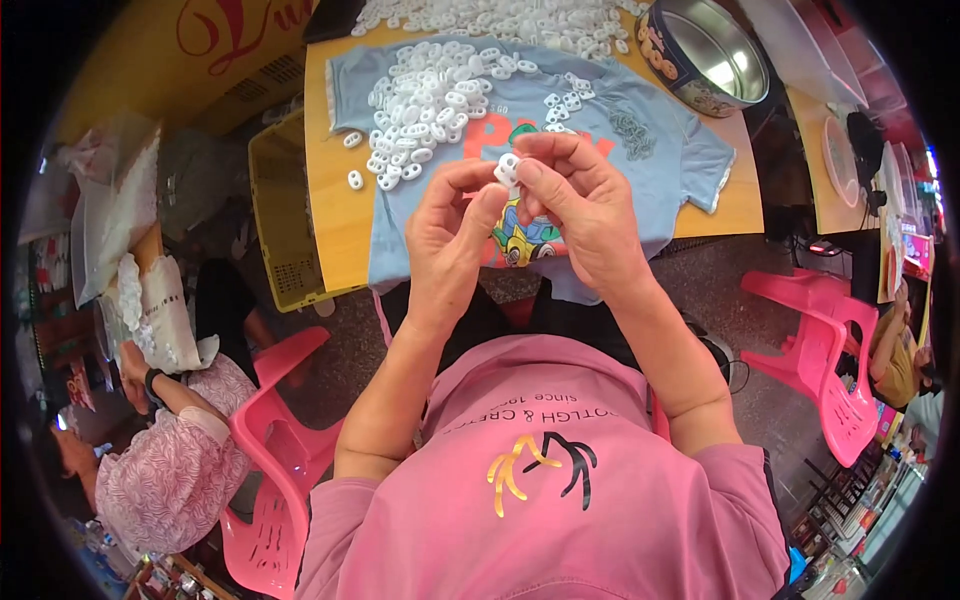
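Before my chest, both hands meet at one small white plastic piece with dark holes. My left hand pinches its left side between thumb and forefinger. From the right, my right hand closes thumb and fingers on it, hiding part of the piece. Beneath them a light blue printed T-shirt lies spread out. A heap of white oval pieces with two holes covers its left part. Several white pieces with dark holes lie beyond my right hand, beside a small heap of grey-green bits too small to name.
The yellow table carries another white heap at its far edge and a round open tin at the far right. A yellow crate stands left. Pink chairs flank me; another person works at left.
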{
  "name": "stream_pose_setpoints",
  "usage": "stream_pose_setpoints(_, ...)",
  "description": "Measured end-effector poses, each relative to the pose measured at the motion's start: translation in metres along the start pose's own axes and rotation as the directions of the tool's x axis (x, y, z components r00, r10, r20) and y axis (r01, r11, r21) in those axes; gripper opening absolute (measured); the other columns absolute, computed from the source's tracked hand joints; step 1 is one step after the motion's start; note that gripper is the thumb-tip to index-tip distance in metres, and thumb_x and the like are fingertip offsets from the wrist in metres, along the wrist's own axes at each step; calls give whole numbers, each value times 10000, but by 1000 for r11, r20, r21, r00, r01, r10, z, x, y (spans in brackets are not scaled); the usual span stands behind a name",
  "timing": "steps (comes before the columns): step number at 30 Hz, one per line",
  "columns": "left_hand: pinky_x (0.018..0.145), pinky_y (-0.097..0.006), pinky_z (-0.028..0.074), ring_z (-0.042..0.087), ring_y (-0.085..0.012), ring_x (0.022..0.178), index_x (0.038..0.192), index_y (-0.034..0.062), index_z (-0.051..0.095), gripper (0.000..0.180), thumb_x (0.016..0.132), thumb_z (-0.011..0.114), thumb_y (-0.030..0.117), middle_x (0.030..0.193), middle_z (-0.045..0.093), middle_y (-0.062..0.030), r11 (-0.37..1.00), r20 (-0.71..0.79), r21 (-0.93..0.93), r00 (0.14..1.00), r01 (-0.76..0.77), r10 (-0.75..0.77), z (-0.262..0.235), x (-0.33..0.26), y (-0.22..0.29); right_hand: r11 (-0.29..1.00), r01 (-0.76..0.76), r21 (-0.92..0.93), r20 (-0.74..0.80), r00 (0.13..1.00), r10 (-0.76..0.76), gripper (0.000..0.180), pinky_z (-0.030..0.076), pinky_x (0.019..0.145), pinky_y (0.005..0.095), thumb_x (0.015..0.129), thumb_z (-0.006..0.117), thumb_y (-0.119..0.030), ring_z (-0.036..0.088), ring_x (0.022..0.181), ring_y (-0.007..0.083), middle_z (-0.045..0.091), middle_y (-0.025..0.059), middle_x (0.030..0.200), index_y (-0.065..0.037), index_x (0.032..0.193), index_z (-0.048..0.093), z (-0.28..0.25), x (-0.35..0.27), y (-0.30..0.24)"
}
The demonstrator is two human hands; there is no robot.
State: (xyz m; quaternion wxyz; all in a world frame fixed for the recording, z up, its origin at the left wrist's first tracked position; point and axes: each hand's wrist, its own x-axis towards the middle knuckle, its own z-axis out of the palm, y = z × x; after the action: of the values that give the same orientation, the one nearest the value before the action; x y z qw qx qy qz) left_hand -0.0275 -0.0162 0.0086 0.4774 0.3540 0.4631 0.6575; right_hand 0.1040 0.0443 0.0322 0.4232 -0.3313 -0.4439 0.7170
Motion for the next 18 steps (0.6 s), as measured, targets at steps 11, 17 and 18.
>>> stream_pose_setpoints(11, 683, -182, 460, 559, -120, 968, 1129, 8, 619, 393, 958, 565, 358, 1247, 545, -107, 978, 133, -195, 986, -76, 103, -3, -10, -11, 910, -225, 350, 176, 969, 172, 624, 514, 632, 251, 909, 628, -67, 572, 738, 82, 620, 57, 971, -81, 1429, 284, 15, -16, 4)
stream_pose_setpoints(17, 987, -381, 424, 496, -277, 1199, 1056, 12, 640, 350, 929, 609, 337, 1123, 595, -108, 952, 117, -234, 966, -198, 230, -5, -8, -10, 908, -218, 358, 223, 964, 143, 678, 495, 692, 207, 909, 639, -80, 585, 871, 81, 613, 53, 1028, -87, 1459, 243, 21, -20, 6)
stream_pose_setpoints(18, 987, -381, 424, 496, -277, 1199, 1056, 12, 640, 350, 929, 609, 337, 1123, 595, -108, 952, 118, -235, 966, -197, 229, -6, -8, -11, 923, -193, 332, 213, 969, 126, 678, 496, 694, 208, 910, 640, -81, 584, 873, 80, 612, 52, 1028, -88, 1460, 244, 22, -19, 8)
